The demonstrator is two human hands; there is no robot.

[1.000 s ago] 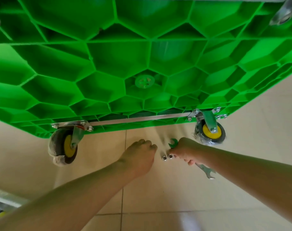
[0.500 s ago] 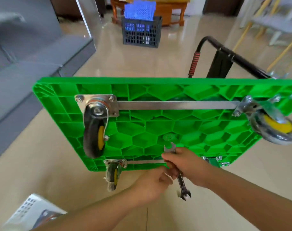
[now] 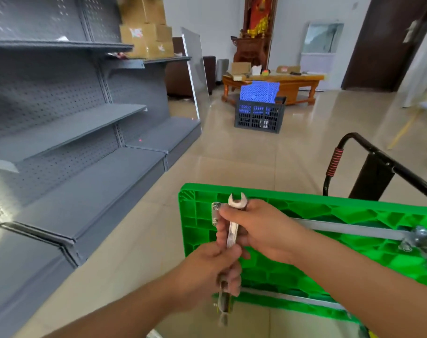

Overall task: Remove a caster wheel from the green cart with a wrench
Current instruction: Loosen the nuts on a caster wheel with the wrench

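Head up sharply versus half a second ago: gaze now across the room, green cart point(image 3: 293, 240) pushed to lower right of view, upside down on the floor, ribbed underside up. Wrench point(image 3: 234, 223) lifted off the floor since a second ago, now upright in front of cart's far-left corner, open end on top. Right hand point(image 3: 256, 230) wrapped round the upper shaft, fingers point(image 3: 223, 215) curled tight on it. Left hand point(image 3: 207, 269) now also on the tool, gripping the lower shaft; bottom end sticks out below the fist, blurred. Looks like two wrenches stacked, cannot tell for sure.

Metal mounting plate point(image 3: 216, 213) at cart's far-left corner just behind the right fingers; caster seen there half a second ago now hidden behind the hands. Another caster point(image 3: 422, 242) at the far-right corner, blurred, bolted on. Steel bars point(image 3: 349, 229) along far and near edges. Black handle point(image 3: 368, 162) folded behind cart.

Meaning, as a judgement: tool picked up and being regripped, no bolt engaged yet, wheel removal at far-left corner likely next.

Grey shelving point(image 3: 73, 142) left, dark crate point(image 3: 259, 115) further off.
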